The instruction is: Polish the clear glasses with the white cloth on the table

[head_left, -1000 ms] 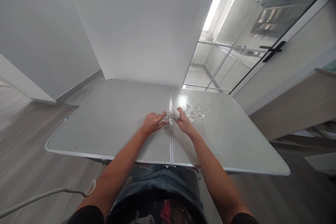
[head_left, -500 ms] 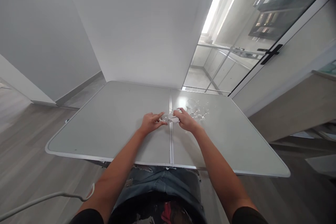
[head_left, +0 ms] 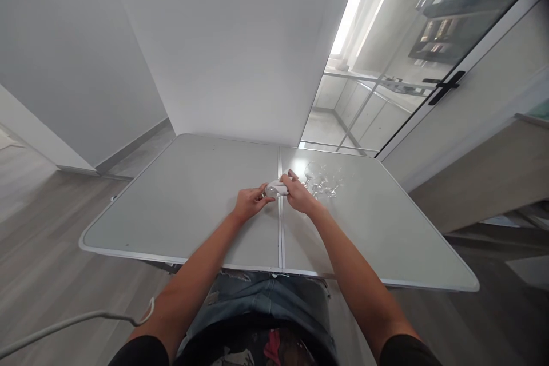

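Over the table's middle seam, my left hand [head_left: 252, 202] grips a small clear glass [head_left: 271, 191] between thumb and fingers. My right hand [head_left: 297, 190] is closed on a white cloth [head_left: 281, 186], which is pressed against the right part of the glass and covers much of it. The full shape of the held glass is hidden by the cloth and fingers. Just right of my right hand, several clear stemmed glasses [head_left: 316, 171] stand or lie close together; their outlines overlap and are faint.
The pale folding table [head_left: 171, 206] has a metal rim and a central seam. A white wall [head_left: 231, 57] rises behind its far edge. At the right are a glass door with a black handle [head_left: 446, 88] and a wooden piece of furniture [head_left: 484, 166]. A pale cable [head_left: 77, 320] crosses the lower left.
My right hand has shifted slightly left with the cloth, which now covers more of the glass. My left hand stays nearly in place on the glass. The camera view has moved a little.
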Available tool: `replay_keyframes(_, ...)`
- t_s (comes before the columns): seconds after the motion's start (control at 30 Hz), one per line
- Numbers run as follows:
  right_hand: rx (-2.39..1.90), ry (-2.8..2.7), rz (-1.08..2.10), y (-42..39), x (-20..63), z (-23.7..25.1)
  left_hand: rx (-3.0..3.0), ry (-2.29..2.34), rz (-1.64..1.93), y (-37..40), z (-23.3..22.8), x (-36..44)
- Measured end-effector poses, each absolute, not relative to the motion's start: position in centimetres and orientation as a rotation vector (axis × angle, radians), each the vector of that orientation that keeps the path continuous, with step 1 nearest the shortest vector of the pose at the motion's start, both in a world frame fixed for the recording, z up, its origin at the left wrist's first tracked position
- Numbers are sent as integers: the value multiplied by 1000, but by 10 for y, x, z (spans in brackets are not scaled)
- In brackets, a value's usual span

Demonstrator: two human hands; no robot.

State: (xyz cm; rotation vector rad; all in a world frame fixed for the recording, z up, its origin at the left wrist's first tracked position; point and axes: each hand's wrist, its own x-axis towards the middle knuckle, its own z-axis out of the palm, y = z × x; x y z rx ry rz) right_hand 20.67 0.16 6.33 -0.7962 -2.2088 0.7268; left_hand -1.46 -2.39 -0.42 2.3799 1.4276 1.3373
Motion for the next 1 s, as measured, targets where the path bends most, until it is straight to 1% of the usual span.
replay_keyframes(0.07, -846, -2230, 762, 3, 207, 64, 2404, 1462, 1300, -25, -4, -15)
replay_keyframes(0.17, -891, -2139, 983, 2, 210, 66, 2400, 1435, 1260, -26, -4, -14)
replay_keyframes(0.27, -834, -1960, 1240, 1, 212, 65, 2349, 1371, 1252, -26, -4, -11)
replay_keyframes(0.37, -799, -1712, 1352, 0, 213, 61, 2259, 1315, 1286, -25, -5, -9)
replay_keyframes(0.47, -796, -1683, 1266, -2, 209, 56, 2198, 1315, 1306, -23, -7, -11)
replay_keyframes(0.6, -850, -2027, 911, -2, 203, 55, 2274, 1396, 1277, -22, -9, -14)
replay_keyframes(0.67, -912, -2147, 795, 0, 203, 56, 2359, 1451, 1230, -22, -8, -14)
replay_keyframes(0.77, -996, -2194, 817, 5, 206, 57, 2445, 1488, 1170, -22, -5, -12)
replay_keyframes(0.87, -935, -2102, 895, 5, 208, 53, 2422, 1482, 1175, -22, -2, -10)
replay_keyframes(0.93, -886, -1914, 954, 3, 206, 48, 2382, 1466, 1204, -22, -1, -10)
replay_keyframes(1.0, -878, -1612, 1002, 1, 204, 42, 2345, 1437, 1232, -22, -1, -10)
